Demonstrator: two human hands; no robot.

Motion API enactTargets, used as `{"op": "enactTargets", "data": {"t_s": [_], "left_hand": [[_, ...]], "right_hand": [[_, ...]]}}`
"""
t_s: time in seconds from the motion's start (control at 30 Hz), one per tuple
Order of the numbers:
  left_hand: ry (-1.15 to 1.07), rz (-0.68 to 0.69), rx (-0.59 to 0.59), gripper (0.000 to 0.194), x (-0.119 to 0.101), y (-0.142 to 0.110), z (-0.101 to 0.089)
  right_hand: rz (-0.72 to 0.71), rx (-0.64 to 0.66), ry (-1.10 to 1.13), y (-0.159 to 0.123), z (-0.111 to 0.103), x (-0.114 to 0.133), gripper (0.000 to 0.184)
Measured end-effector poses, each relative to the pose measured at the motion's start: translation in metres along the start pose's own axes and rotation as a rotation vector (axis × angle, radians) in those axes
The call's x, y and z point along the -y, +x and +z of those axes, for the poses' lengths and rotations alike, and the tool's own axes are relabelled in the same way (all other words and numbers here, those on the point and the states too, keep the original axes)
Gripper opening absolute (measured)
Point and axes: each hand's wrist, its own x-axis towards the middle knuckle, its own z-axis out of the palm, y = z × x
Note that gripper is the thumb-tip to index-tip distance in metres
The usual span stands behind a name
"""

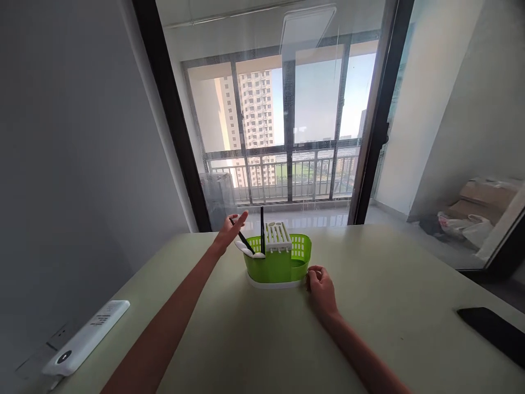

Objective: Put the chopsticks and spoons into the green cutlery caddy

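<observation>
A green basket (pixel 267 269) stands upright on the desk (pixel 246 339), just below the middle of the frame, its pierced walls rising from a white base (pixel 274 285). A white slotted rack (pixel 279 246) sits at the top of the basket near its middle, and the section to the right of it is open at the top. Just left of the rack, upright black sticks (pixel 262 230) rise above the rim, and white spoon-like pieces (pixel 243 248) rest at the basket's left end. The left hand (pixel 232 233), left of the basket, has its fingers and thumb closed around the upper part of a tilted black stick (pixel 243 240), whose lower end reaches the basket's left section. The right hand (pixel 320 284) is at the basket's lower right end, fingers curled inward and fingertips against or just beside its edge; whether they grip it I cannot tell. Farther out, a long white device (pixel 92 336) lies at the lower left of the frame, and a flat dark object (pixel 492 331) lies at the lower right edge. Beyond the desk, dark-framed windows (pixel 289 98) fill the upper middle, with a railing (pixel 303 169) and a tall building (pixel 256 120) showing through. Cardboard (pixel 488 198) and a whitish plastic bag (pixel 476 229) are heaped at the right.
</observation>
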Motion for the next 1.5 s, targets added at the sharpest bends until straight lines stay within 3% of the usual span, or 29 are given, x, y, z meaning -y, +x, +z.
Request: {"op": "enactTargets", "data": {"t_s": [0.3,0.63,1.0,1.3,1.5], "left_hand": [[-0.006,-0.068,0.187,0.074,-0.031,0.032,0.032],[0.027,-0.014,0.358,0.045,-0.038,0.033,0.051],[-0.010,0.041,0.326,0.045,-0.028,0.035,0.039],[-0.072,0.108,0.186,0.042,-0.040,0.036,0.008],[-0.079,0.074,0.181,0.041,-0.028,0.034,-0.004]], "right_hand": [[-0.022,-0.018,0.026,0.003,0.006,0.002,0.018],[-0.034,-0.025,0.034,0.002,0.007,0.009,0.016],[-0.037,-0.018,0.014,0.002,0.006,0.005,0.017],[-0.046,-0.011,0.005,0.002,0.005,0.004,0.017],[-0.055,-0.007,0.004,0.002,0.005,0.002,0.017]]}}
